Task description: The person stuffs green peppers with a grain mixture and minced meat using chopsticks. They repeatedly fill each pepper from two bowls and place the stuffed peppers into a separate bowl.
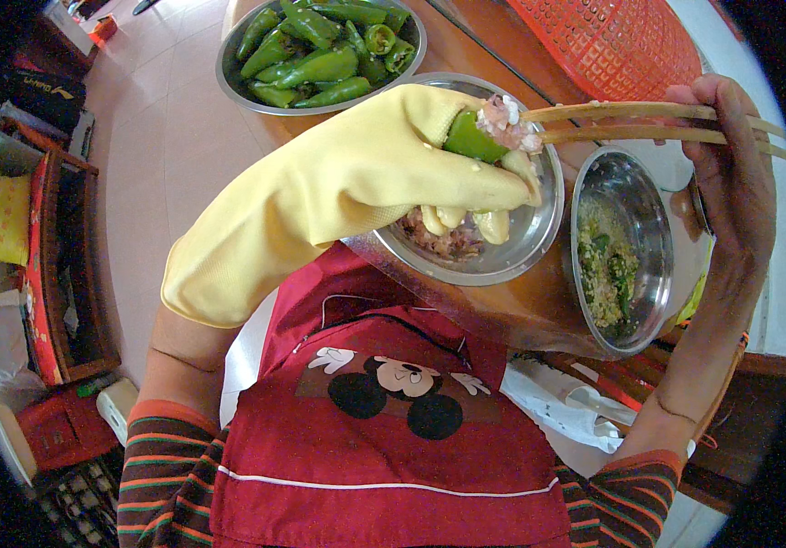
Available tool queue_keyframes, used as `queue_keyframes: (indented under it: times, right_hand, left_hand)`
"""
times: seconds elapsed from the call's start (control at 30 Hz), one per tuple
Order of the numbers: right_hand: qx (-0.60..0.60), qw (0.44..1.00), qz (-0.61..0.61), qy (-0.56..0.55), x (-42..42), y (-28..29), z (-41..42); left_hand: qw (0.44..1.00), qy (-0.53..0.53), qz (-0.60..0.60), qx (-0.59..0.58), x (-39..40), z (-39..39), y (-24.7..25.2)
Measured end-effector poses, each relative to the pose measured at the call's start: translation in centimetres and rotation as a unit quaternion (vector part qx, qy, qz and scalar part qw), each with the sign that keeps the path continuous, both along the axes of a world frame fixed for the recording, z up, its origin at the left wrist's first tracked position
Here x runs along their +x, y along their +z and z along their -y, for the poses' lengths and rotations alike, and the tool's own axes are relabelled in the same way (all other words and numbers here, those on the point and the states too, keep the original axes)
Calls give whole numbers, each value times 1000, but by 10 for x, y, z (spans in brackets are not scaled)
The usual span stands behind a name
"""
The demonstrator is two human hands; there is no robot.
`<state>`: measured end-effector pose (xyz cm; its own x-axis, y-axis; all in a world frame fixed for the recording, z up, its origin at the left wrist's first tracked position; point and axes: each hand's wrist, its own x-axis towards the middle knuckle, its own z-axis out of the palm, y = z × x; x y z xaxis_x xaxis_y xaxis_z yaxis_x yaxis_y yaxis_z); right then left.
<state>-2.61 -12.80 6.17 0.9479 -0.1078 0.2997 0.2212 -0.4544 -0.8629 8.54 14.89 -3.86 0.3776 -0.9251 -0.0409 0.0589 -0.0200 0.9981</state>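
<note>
My left hand, in a long pale yellow rubber glove, grips a green pepper between thumb and fingers. Pinkish minced filling with white bits bulges from the pepper's end. Bare, my right hand holds a pair of wooden chopsticks, whose tips touch the filling. Beneath the glove stands a metal bowl with more minced filling at its bottom. Gloved fingers partly hide that bowl. Another metal bowl, to its right, contains chopped green pieces and pale seeds.
Whole green peppers fill a metal basin at the top. A red plastic basket lies behind on the brown wooden table. On the left, a wooden shelf unit stands on the tiled floor.
</note>
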Motion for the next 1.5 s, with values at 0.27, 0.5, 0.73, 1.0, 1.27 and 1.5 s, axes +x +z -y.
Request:
queue_keyframes:
  times: [0.27, 0.5, 0.73, 1.0, 1.27, 1.5]
  right_hand:
    - [-7, 997, -3, -71, 3, 4, -20]
    - [-45, 997, -43, -49, 8, 14, -2]
    - [-111, 993, -28, 23, 15, 20, -11]
    - [-310, 949, -51, -12, 7, 57, 29]
    - [-294, 945, 29, -143, -27, 40, 35]
    - [141, 989, 37, -16, -29, -20, 21]
  left_hand:
    - [1000, 14, -2, 8, -2, -1, 0]
    - [1000, 9, 27, 1, -3, 0, 1]
    - [999, 29, 33, -7, 0, 0, 0]
    - [998, 39, 33, -35, -3, 2, -4]
    - [997, 45, 15, -58, -2, 3, -5]
    - [996, 38, 43, -66, -4, 1, -1]
